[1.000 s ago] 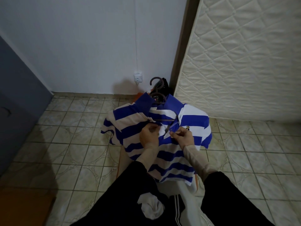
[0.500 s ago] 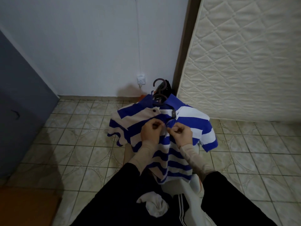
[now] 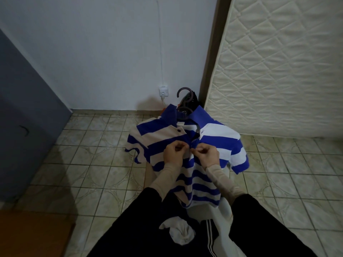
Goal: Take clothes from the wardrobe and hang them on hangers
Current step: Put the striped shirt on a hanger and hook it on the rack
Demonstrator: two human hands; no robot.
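A blue-and-white striped polo shirt (image 3: 219, 138) lies spread in front of me with a dark hanger (image 3: 183, 111) inside its collar, the hook sticking out at the top. My left hand (image 3: 174, 152) pinches the left edge of the shirt's button placket. My right hand (image 3: 207, 153) pinches the right edge, and the fingertips of both hands meet at the placket. One dark button (image 3: 178, 130) shows higher up near the collar. A second dark hanger hook (image 3: 182, 91) rises behind the collar.
A quilted mattress (image 3: 278, 71) leans against the wall on the right. A grey wardrobe door (image 3: 24, 117) stands at left. A wall socket (image 3: 163, 92) sits low behind the shirt. A crumpled white cloth (image 3: 179, 231) and a dark striped garment (image 3: 209, 236) lie by my knees on the tiled floor (image 3: 89, 164).
Both hands drew closer together on the shirt's placket and now pinch it fingertip to fingertip. The shirt shifted slightly with the view.
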